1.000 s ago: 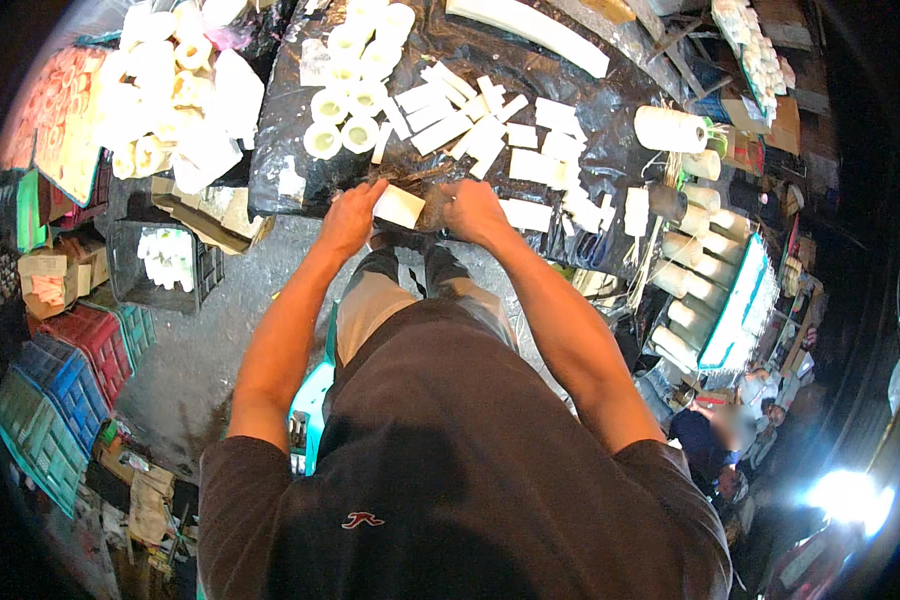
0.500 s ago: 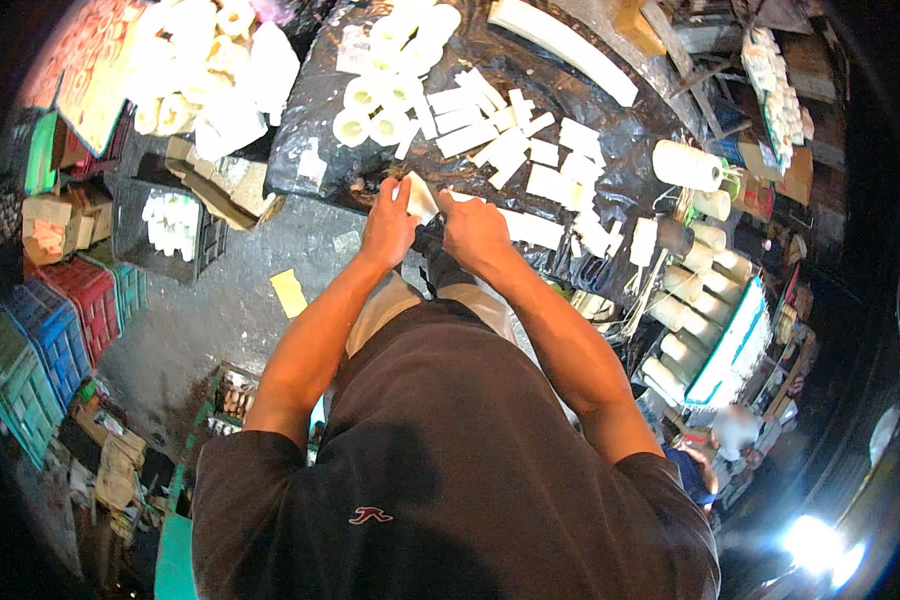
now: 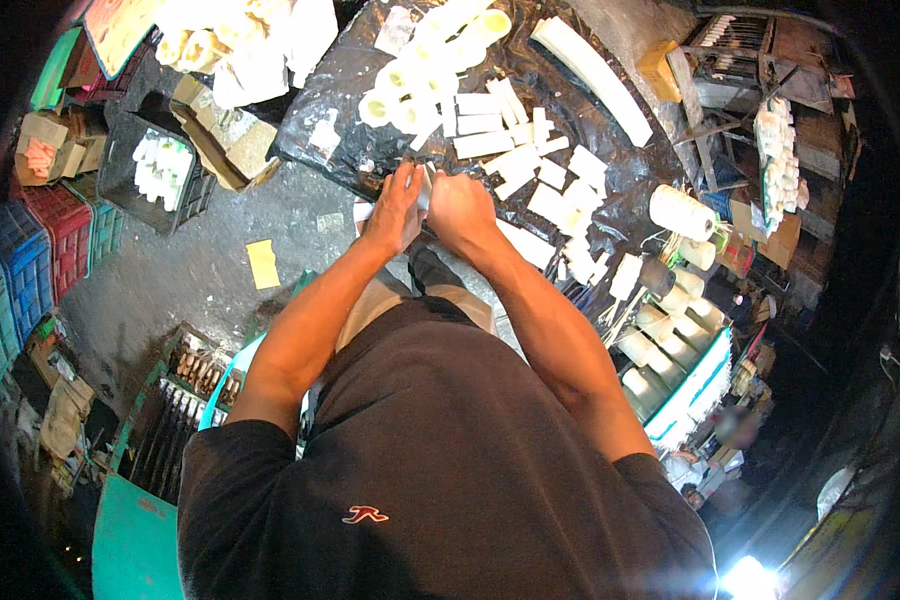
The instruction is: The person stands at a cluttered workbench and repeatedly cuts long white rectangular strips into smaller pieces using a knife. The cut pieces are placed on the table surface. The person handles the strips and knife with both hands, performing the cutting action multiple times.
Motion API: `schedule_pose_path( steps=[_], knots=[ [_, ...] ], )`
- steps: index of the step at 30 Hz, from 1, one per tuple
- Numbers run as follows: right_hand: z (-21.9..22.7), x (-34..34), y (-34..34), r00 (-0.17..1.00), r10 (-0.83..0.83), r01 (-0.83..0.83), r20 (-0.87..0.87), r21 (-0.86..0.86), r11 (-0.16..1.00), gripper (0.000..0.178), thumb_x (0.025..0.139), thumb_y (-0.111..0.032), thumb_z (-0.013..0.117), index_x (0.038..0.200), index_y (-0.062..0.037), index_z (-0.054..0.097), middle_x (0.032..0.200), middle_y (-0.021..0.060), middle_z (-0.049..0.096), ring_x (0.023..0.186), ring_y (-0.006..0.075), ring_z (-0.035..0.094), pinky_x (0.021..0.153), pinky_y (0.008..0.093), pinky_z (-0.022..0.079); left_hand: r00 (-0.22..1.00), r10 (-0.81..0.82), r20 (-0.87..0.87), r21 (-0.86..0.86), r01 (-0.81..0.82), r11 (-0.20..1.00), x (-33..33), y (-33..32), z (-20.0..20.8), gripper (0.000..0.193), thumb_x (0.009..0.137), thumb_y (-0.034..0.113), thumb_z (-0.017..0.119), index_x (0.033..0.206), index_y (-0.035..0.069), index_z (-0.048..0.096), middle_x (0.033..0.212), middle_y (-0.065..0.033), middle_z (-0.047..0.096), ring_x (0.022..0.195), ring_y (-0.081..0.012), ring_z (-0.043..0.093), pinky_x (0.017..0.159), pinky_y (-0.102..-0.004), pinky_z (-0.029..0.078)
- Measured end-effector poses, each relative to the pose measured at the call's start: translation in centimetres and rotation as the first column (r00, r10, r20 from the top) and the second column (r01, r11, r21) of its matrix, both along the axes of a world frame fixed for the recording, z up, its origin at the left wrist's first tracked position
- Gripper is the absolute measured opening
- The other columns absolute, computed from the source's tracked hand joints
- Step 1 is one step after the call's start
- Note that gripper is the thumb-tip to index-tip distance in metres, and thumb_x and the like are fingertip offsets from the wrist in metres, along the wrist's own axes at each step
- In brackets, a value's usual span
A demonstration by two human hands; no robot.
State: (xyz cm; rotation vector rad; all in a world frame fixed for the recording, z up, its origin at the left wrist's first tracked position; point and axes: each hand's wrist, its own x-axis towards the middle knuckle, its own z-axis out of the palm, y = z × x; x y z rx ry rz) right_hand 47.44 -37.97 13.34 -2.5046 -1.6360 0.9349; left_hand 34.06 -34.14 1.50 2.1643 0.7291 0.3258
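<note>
At the near edge of the black-covered table [image 3: 315, 160], a pale, thin flat piece [image 3: 427, 187] stands between my two hands. My left hand [image 3: 398, 212] lies along its left side, fingers close together and pressed to it. On the other side my right hand [image 3: 462, 212] is curled into a fist against the piece; what its fingers hold is hidden. Just beyond the hands, many cream-white rectangular blocks and strips [image 3: 518, 165] are spread over the black sheet. Cream hollow cylinders [image 3: 375, 108] are grouped behind my left hand.
A long curved white slab [image 3: 592, 80] lies at the far right of the table. White cylinders stand in a teal-edged tray [image 3: 695, 385] at right. On the left are an open cardboard box [image 3: 225, 140], a black crate [image 3: 120, 185] and stacked coloured crates [image 3: 55, 235]. A green-framed machine [image 3: 135, 510] stands near my left elbow.
My hands have come closer together and turned, with the right now in a fist. The pale piece between them shows narrower. The whole view has shifted with my head.
</note>
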Motion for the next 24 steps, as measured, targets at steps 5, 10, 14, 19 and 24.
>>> schedule_pose_path(
  steps=[5, 10, 14, 19, 24],
  knots=[
    [0.0, 0.3, 1.2, 0.994, 0.11, -0.109, 0.025, -0.011, 0.994, 0.03, 0.08, -0.014, 0.069, 0.101, 0.008, 0.069, 0.083, 0.0294, 0.071, 0.078, 0.0441, 0.073, 0.072, 0.0511, 0.06, 0.993, 0.062, 0.105, 0.0, -0.062, 0.998, -0.1, -0.5, -1.4, 0.08, 0.073, 0.001, 0.075, 0.145, -0.002, 0.041, 0.137, -0.0204, 0.043, 0.114, -0.0426, 0.049, 0.099, -0.047, 0.046],
    [-1.0, 0.9, 2.6, 0.995, 0.102, -0.102, 0.015, -0.039, 0.994, 0.022, 0.078, -0.015, 0.067, 0.084, 0.004, 0.075, 0.081, 0.0286, 0.071, 0.079, 0.0427, 0.073, 0.073, 0.05, 0.06, 0.998, 0.055, -0.022, -0.022, -0.055, 0.998, 0.2, -0.5, -1.5, 0.079, 0.076, 0.003, 0.076, 0.145, -0.005, 0.04, 0.141, -0.0216, 0.043, 0.118, -0.0441, 0.05, 0.102, -0.0477, 0.046],
    [-1.8, 3.2, 2.2, 0.994, 0.106, -0.106, -0.009, -0.089, 0.99, 0.03, 0.074, -0.015, 0.068, 0.098, 0.0008, 0.076, 0.087, 0.0276, 0.072, 0.084, 0.0437, 0.073, 0.079, 0.0493, 0.059, 0.994, 0.107, -0.028, -0.027, -0.108, 0.994, 0.0, -1.2, -1.1, 0.079, 0.076, 0.004, 0.078, 0.145, -0.007, 0.042, 0.145, -0.0243, 0.043, 0.127, -0.0443, 0.049, 0.108, -0.0461, 0.044],
    [-0.9, 6.3, 0.2, 0.994, 0.051, -0.053, -0.095, -0.015, 0.998, 0.043, 0.075, -0.013, 0.064, 0.116, -0.0058, 0.074, 0.096, 0.0283, 0.071, 0.09, 0.0445, 0.071, 0.087, 0.0478, 0.056, 0.973, 0.23, 0.028, -0.082, -0.227, 0.97, -0.6, -2.0, -1.2, 0.081, 0.074, 0.001, 0.08, 0.145, -0.007, 0.043, 0.145, -0.0238, 0.042, 0.126, -0.041, 0.053, 0.106, -0.0417, 0.045],
    [0.8, 2.3, -0.5, 0.989, 0.145, -0.145, -0.03, 0.002, 0.989, 0.043, 0.079, -0.014, 0.061, 0.119, -0.0035, 0.071, 0.089, 0.0298, 0.07, 0.087, 0.0458, 0.07, 0.083, 0.0513, 0.056, 0.979, 0.201, 0.035, -0.227, -0.188, 0.956, -1.0, -1.9, -1.9, 0.08, 0.074, 0.001, 0.08, 0.144, -0.007, 0.044, 0.144, -0.0236, 0.044, 0.133, -0.0422, 0.046, 0.111, -0.0437, 0.041]
  ],
)
